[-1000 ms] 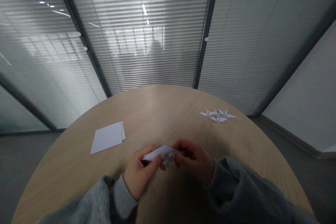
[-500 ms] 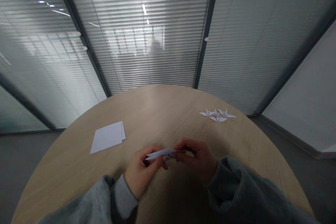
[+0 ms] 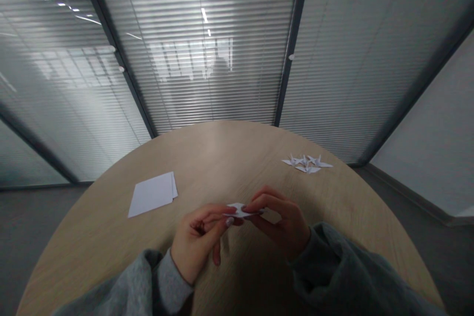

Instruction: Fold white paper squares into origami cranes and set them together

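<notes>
A small folded piece of white paper [image 3: 239,211] is held between both hands, just above the near part of the table. My left hand [image 3: 202,237] pinches its left end between thumb and forefinger, the other fingers curled below. At the other end, my right hand [image 3: 279,219] grips the paper with thumb and fingertips. Fingers cover much of it, so its exact folded shape is hard to make out.
Left of my hands, white paper sheets [image 3: 151,195] lie stacked on the round wooden table [image 3: 222,158]. Several folded paper cranes [image 3: 307,163] sit grouped at the right. Behind the table's far edge stand glass panels with blinds [image 3: 229,94].
My left fingers have shifted their hold to a pinch on the paper's left end. Less of the paper shows on that side now, and it looks flatter. My right forefinger has risen slightly.
</notes>
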The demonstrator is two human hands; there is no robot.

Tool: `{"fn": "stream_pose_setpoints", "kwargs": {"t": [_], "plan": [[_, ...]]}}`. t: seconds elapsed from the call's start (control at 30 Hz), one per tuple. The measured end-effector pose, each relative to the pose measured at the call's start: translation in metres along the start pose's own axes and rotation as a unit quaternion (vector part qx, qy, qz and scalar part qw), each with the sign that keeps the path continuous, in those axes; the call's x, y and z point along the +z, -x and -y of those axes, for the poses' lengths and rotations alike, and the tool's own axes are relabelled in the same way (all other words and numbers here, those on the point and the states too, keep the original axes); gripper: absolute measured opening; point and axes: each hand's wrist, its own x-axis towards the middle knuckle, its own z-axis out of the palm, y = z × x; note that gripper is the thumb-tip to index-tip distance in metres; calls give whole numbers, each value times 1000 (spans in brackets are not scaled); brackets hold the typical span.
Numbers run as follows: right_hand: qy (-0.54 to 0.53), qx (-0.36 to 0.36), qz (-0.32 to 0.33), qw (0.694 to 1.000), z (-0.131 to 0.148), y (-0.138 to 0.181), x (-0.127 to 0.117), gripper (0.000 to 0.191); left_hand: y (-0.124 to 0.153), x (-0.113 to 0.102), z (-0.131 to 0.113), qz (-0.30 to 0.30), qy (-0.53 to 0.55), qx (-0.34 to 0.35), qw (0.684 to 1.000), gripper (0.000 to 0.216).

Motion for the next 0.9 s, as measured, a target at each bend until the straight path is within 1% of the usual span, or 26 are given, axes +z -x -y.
{"fn": "stream_pose_setpoints", "kwargs": {"t": [0.13, 0.3, 0.4, 0.53, 0.67, 0.9], "plan": [[-14, 10, 3, 1000, 1, 0, 1, 6, -1, 1, -1, -18, -6, 24, 1000, 23], [-59, 70, 8, 996, 2, 2, 4, 18, 0, 1, -4, -39, -27, 32, 998, 18], [-116, 66, 24, 991, 0, 3, 5, 17, -1, -1, -2, -48, -39, 37, 997, 18], [-171, 52, 26, 984, -2, 2, 5, 10, 0, -2, 0, -49, -52, 44, 996, 17], [-181, 65, 32, 981, -3, 2, 6, 5, 2, -1, -1, -41, -59, 55, 996, 15], [-192, 83, 33, 977, -2, 3, 6, 12, 2, -2, -1, -68, -118, 81, 987, 13]]}}
